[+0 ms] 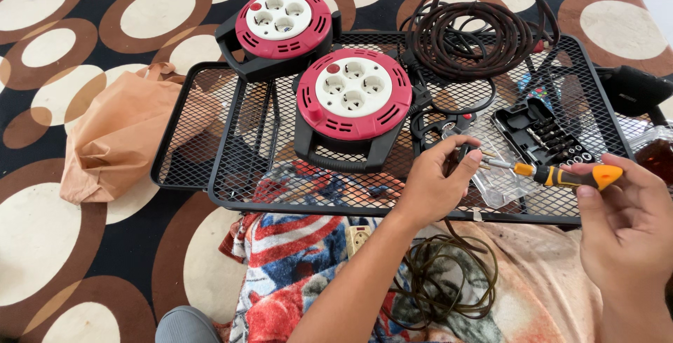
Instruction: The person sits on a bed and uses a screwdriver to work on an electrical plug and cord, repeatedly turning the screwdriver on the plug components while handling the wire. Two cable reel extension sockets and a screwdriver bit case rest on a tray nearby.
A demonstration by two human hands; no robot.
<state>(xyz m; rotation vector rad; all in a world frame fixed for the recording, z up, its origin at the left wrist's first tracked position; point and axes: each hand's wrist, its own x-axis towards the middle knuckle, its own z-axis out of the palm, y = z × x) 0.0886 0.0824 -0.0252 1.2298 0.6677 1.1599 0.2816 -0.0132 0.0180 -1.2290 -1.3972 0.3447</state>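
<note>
You hold an orange-and-black screwdriver [568, 175] in your right hand [624, 224], fingers closed round the handle so the shaft points left, level above the black wire-mesh rack [210, 139]. Your left hand [434, 185] meets the tip, thumb and fingertips pinched narrowly on it, seemingly to steady or fit a bit; what they pinch is too small to tell. Just behind the tip lies an open bit case [543, 136] with its clear lid [501, 185], near enough for a short reach. Two red-and-black cable reels [352, 101] sit further back, one on the mesh and one [280, 24] partly off its far edge, beside a coiled dark cable [477, 31]. An orange cloth bag [116, 136] rests on the patterned rug [70, 34].
</note>
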